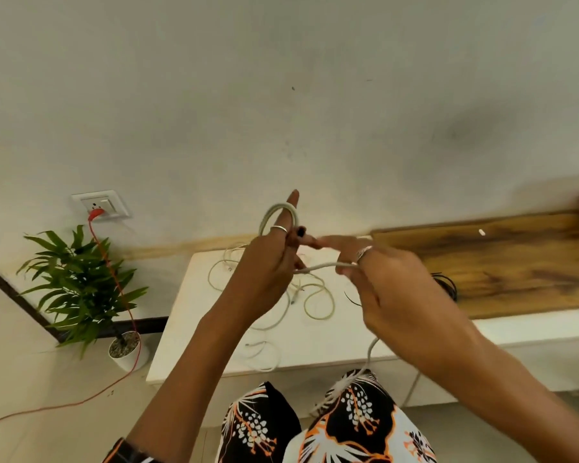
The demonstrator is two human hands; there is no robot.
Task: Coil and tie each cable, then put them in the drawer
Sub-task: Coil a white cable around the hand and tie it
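My left hand (271, 262) holds a small loop of a grey-white cable (318, 266) wound around its raised fingers, above the white table (188, 345). My right hand (381, 285) pinches the same cable a little to the right of the loop; the rest of it hangs down past my right wrist to my lap. Other thin white cables (318, 302) lie loose and tangled on the table under my hands. A black cable (447, 285) lies on the wooden board, partly hidden by my right hand. No drawer is in view.
A wooden board (515, 259) runs along the wall on the right. A potted plant (84, 289) stands on the floor at the left. A red cord (127, 305) hangs from the wall socket (101, 205) and trails over the floor. My patterned clothing (348, 426) shows below.
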